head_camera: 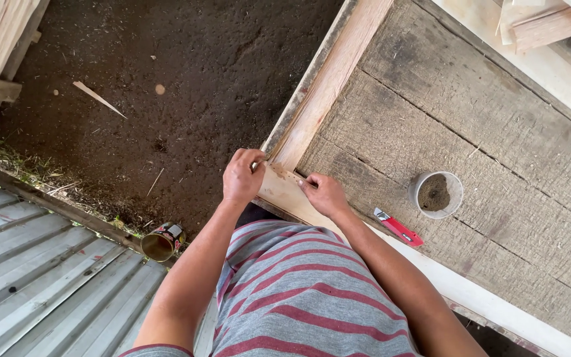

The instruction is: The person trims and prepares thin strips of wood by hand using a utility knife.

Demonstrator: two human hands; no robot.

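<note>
Wooden frame, corner joint at the near edge of the grey plank tabletop. Left hand curls over the corner's outer edge, grip closed on the wood. Right hand presses fingertips on the joint's inner face; whether it pinches anything small, cannot tell. Step judged: working filler into the joint. Next move calls for more paste and steady pressure. Right of the corner: cup of brown paste, red knife. Left, on the dirt floor: tin can.
</note>
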